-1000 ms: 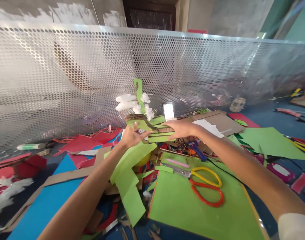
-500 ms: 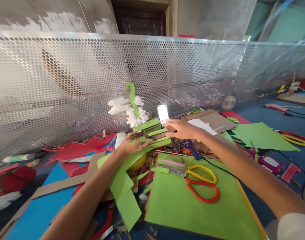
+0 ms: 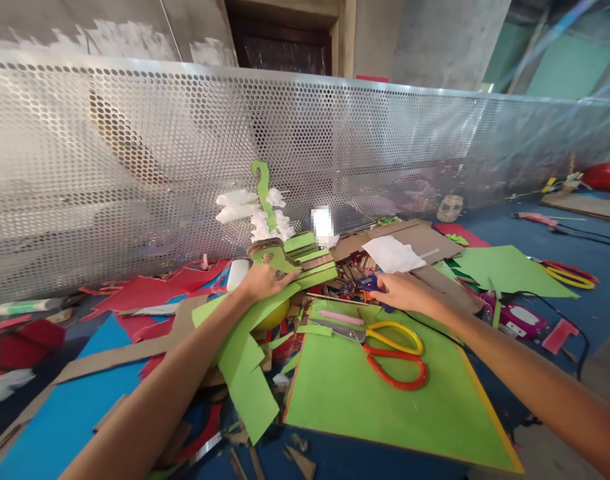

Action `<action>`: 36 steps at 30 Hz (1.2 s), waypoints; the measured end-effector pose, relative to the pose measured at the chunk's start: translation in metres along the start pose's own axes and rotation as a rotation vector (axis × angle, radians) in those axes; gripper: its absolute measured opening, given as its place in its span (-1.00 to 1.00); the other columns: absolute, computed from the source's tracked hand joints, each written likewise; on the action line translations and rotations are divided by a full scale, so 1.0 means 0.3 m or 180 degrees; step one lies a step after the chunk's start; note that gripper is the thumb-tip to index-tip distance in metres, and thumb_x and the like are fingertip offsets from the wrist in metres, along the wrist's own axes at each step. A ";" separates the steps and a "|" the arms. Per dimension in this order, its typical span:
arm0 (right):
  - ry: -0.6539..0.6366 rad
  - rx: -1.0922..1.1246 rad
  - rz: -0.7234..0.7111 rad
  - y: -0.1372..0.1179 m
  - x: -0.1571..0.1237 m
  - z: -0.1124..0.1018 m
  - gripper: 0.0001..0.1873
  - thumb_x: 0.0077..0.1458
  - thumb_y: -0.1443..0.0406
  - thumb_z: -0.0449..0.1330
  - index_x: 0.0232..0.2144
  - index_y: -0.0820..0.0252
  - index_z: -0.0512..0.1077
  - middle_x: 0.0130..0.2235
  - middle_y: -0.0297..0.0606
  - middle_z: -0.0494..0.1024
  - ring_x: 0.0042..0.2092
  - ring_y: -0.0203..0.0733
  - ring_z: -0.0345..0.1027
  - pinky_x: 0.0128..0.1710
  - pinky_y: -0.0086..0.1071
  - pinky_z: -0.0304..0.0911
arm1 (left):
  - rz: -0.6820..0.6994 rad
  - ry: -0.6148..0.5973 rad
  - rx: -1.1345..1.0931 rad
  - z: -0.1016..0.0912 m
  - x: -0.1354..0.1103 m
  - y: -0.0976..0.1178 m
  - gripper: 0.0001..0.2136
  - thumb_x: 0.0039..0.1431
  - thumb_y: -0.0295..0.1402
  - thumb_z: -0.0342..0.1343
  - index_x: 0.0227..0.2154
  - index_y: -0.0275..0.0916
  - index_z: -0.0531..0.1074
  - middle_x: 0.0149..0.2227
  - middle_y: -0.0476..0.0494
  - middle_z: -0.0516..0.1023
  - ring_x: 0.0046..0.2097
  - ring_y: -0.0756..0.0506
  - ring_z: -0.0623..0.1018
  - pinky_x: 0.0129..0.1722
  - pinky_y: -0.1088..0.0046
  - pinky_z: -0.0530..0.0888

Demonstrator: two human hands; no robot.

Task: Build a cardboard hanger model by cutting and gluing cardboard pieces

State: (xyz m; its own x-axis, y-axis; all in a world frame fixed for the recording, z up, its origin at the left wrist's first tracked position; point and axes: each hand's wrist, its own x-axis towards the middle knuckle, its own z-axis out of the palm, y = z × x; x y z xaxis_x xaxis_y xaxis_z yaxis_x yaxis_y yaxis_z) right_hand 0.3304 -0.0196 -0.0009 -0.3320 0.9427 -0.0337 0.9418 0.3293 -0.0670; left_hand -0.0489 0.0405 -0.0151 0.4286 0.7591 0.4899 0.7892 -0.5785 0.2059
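My left hand is closed on a curved green cardboard piece with a brown corrugated edge. That piece is beside layered green cardboard strips. Behind them stands a hooked green cutout with white ruffled tufts along it. My right hand is closed around a blue glue gun, its fingers partly hiding the handle. A black cord runs from it across the green sheet. Scissors with yellow and red handles lie on that sheet near a pink pen-like stick.
A perforated metal panel stands along the back. Red paper, a blue sheet and cardboard scraps lie at left. At right are a white paper, a purple device, a glass jar and more scissors.
My right hand has left the green cardboard strips, moved right and down, and taken hold of the glue gun. My left hand stays at the green cardboard, the curved piece now showing more upright.
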 end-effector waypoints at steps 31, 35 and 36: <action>0.0596 0.2641 -0.0885 -0.046 0.132 -0.113 -0.45 0.34 -0.16 0.04 -0.33 0.17 0.45 -0.53 -0.35 0.34 -0.47 -0.22 0.24 -0.37 -0.31 0.16 | -0.0085 -0.0001 0.0418 0.013 0.008 0.031 -0.46 0.39 0.05 -0.07 -0.66 -0.14 0.17 -0.60 -0.16 0.37 -0.50 -0.13 0.45 -0.46 0.32 0.17; 0.1085 0.1454 -0.1020 -0.114 0.171 -0.126 -0.48 0.38 -0.08 -0.03 -0.41 0.14 0.41 -0.47 -0.28 0.43 -0.39 -0.18 0.31 -0.31 -0.29 0.12 | -0.0039 0.0059 0.0531 0.021 0.005 0.026 -0.44 0.40 0.09 -0.08 -0.62 -0.18 0.29 -0.54 -0.22 0.46 -0.46 -0.16 0.50 -0.44 0.33 0.22; 0.1121 0.1237 -0.1019 -0.129 0.180 -0.126 -0.47 0.38 -0.07 -0.04 -0.45 0.13 0.38 -0.49 -0.28 0.42 -0.40 -0.18 0.29 -0.32 -0.29 0.09 | -0.0035 0.0089 0.0554 0.023 0.005 0.024 -0.45 0.40 0.10 -0.08 -0.61 -0.18 0.30 -0.53 -0.22 0.47 -0.45 -0.16 0.50 -0.43 0.33 0.24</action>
State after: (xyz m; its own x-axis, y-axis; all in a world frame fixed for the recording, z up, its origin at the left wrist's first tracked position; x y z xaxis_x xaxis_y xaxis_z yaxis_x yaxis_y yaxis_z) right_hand 0.2779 0.0206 0.0375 -0.4957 0.7833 0.3752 0.6883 0.6178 -0.3803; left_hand -0.0396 0.0397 -0.0187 0.4091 0.7552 0.5122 0.8590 -0.5080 0.0629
